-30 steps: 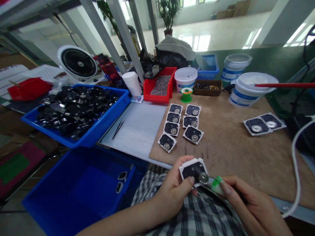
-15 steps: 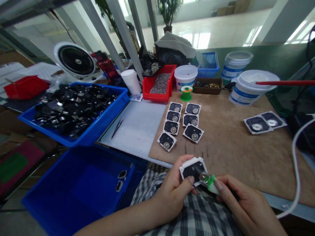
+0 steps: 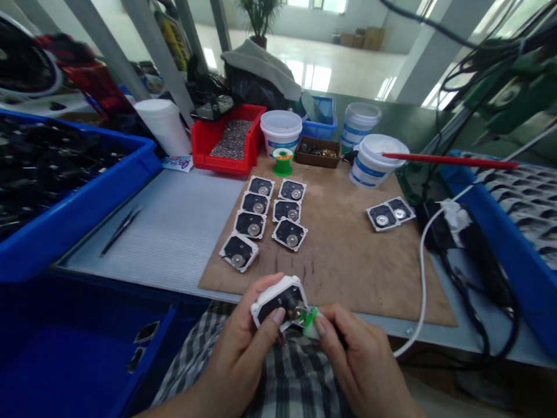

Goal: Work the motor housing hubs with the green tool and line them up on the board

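A white-framed black plate [image 3: 278, 302] is held just above the person's plaid lap [image 3: 287, 386], close to the body and near the front edge of the tabletop [image 3: 391, 328]. The plate's edge is clenched by the left hand [image 3: 237, 342], its fingers [image 3: 263, 287] wrapped over the rim, so that it appears to be braced as a steady base. A green-sleeved tool [image 3: 310, 321], its exact kind not clear, is pinched by the fingers [image 3: 326, 325] of the right hand [image 3: 361, 357] and kept at the plate's metal hub [image 3: 297, 314]. Eight similar plates [image 3: 249, 224] are laid out in two columns on a brown fibreboard mat [image 3: 348, 278], seemingly spaced so that they can be kept apart and reached easily; two more [image 3: 390, 213] are set off to the right. Tweezers [image 3: 119, 231] are left on a ribbed plastic sheet [image 3: 174, 244], beside a blue bin [image 3: 82, 215] heaped with black parts.
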Action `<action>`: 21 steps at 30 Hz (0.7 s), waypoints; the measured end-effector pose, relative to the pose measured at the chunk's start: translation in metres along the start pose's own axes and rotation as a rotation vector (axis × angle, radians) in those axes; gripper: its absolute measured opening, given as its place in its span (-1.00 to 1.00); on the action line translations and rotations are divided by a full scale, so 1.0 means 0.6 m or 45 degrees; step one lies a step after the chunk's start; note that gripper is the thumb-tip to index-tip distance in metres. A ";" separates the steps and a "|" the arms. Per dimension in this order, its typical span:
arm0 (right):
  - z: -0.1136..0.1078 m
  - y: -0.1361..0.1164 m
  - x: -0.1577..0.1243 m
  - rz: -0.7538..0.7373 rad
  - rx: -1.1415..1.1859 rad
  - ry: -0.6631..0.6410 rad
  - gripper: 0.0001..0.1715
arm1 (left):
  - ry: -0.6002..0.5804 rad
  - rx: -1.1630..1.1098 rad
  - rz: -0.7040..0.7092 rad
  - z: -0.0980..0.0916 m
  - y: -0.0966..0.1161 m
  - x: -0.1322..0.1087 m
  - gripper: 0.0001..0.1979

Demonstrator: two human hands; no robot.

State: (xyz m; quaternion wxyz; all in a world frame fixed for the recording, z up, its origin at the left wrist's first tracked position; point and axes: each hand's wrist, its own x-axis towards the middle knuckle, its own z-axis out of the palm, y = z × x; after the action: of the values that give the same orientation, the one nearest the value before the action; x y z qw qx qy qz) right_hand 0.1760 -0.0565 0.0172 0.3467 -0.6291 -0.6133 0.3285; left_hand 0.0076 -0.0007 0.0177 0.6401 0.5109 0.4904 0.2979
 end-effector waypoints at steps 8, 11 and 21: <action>0.003 0.003 0.003 0.012 -0.014 0.024 -0.71 | 0.029 0.092 0.023 0.002 0.001 0.007 -0.57; -0.003 0.003 0.007 0.066 -0.011 -0.031 -0.68 | 0.039 0.065 0.006 0.008 0.003 0.008 -0.58; 0.001 0.030 0.024 0.111 0.081 -0.068 -0.61 | -0.095 -0.049 -0.044 0.017 -0.012 0.030 -0.59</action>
State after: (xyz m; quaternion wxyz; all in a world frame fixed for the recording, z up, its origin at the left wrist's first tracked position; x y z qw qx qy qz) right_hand 0.1858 -0.0422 0.0021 0.3354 -0.6349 -0.5836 0.3793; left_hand 0.0221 0.0091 0.0049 0.6727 0.5009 0.4691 0.2767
